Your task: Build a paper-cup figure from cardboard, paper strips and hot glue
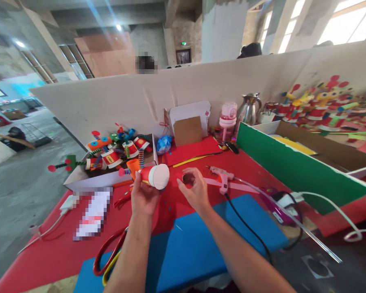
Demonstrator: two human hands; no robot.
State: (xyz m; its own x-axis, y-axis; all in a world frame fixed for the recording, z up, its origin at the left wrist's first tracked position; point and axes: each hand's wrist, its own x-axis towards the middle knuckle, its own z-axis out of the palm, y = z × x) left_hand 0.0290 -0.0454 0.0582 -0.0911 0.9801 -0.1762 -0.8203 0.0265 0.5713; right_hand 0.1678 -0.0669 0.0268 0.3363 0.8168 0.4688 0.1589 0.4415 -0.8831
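Observation:
My left hand is closed around a red-and-white paper cup. The cup lies on its side with a white round end facing right. An orange paper tube and a coiled paper spring show behind it. Just to the right, apart from the cup, my right hand has its thumb and fingers curled around a small dark round piece, too small to name. A pink hot glue gun lies to the right of my right hand. Large red-handled scissors lie partly under my left forearm.
A white box of finished cup figures stands at the left. Behind are red paper sheets, brown cardboard and a pink bottle. A green-sided box stands at the right. A blue board lies in front; cables cross the right side.

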